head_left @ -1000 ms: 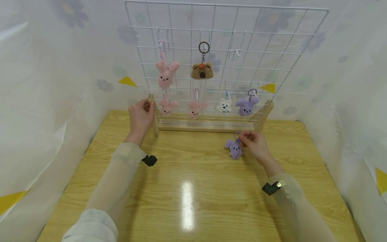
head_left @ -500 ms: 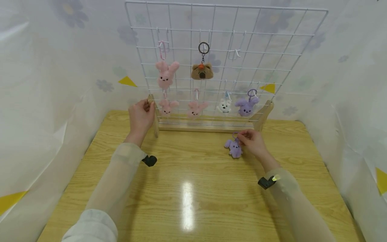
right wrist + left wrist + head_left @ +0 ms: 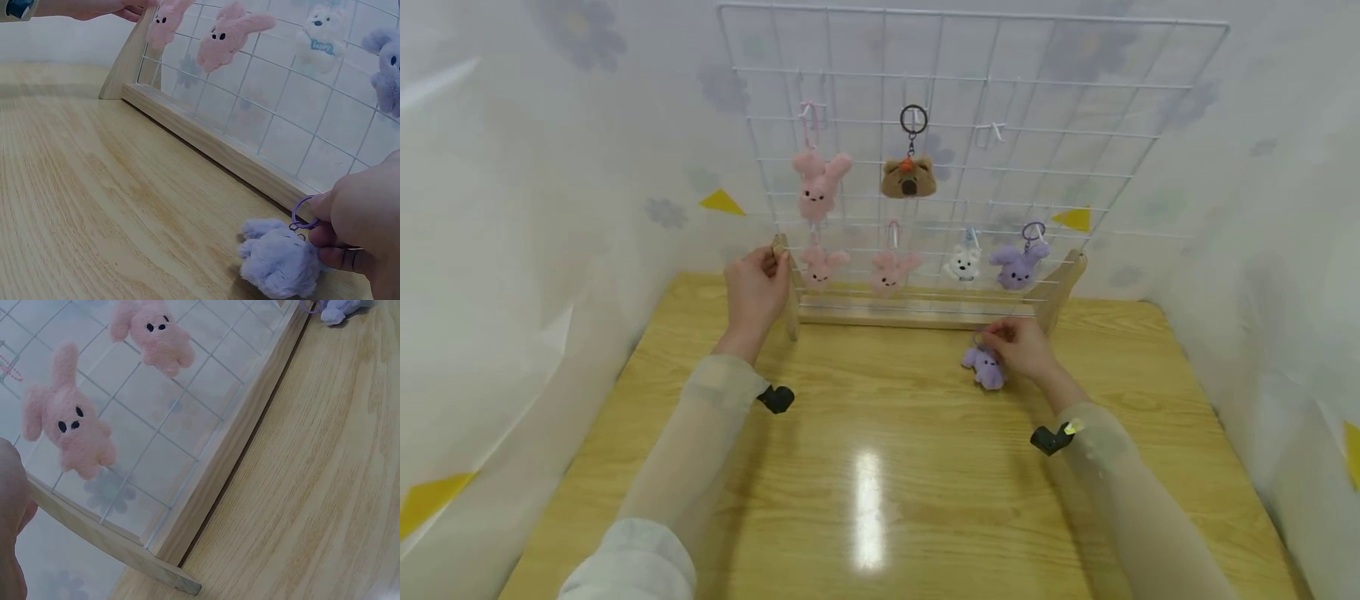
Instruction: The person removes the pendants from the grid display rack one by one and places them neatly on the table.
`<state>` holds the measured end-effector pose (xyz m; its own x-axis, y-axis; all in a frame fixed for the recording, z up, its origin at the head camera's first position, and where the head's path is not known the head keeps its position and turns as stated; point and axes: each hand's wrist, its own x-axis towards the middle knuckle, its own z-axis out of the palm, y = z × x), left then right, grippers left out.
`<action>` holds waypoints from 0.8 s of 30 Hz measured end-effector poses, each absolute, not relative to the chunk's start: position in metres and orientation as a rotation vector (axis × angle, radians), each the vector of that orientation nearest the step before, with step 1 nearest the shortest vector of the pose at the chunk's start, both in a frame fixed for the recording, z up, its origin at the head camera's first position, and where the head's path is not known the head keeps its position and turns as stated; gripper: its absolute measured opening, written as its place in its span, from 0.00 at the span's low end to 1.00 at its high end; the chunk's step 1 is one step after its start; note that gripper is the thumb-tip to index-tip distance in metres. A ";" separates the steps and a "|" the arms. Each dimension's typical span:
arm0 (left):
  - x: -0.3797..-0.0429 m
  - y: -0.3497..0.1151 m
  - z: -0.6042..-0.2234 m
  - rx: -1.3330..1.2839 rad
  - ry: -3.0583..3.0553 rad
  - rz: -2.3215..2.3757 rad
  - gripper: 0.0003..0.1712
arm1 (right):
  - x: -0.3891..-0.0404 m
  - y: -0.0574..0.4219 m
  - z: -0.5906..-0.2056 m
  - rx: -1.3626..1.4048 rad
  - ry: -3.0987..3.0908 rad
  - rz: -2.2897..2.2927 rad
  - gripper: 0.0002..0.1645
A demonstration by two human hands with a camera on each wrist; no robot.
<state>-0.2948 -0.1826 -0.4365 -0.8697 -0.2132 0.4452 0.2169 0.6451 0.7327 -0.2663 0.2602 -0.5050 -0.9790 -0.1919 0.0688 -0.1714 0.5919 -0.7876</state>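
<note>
My right hand pinches the purple ring of a purple bunny plush keychain between thumb and fingers. In the right wrist view the fluffy bunny is low over the wooden table, in front of the rack's base bar. My left hand grips the top of the wooden side leg of a white wire grid rack. In the left wrist view only an edge of that hand shows beside the leg.
On the grid hang a large pink bunny, a brown bear-head keychain, two smaller pink bunnies, a white bear and another purple bunny. A bare white hook is at upper right. White sheeting surrounds the table.
My right hand has shifted slightly left and toward the rack, and the keychain's ring has tipped left with it. The left hand keeps its hold on the leg. The head view has shifted slightly.
</note>
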 end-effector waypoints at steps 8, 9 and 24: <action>-0.293 -0.180 -0.434 -0.015 -2.351 -1.152 0.16 | -0.265 0.261 -0.500 -0.333 2.790 -1.342 0.08; -0.293 -0.180 -0.433 -0.014 -2.351 -1.151 0.16 | -0.264 0.260 -0.498 -0.343 2.805 -1.326 0.08; -0.296 -0.182 -0.436 -0.033 -2.340 -1.140 0.17 | -0.242 0.225 -0.446 -0.685 2.693 -1.357 0.10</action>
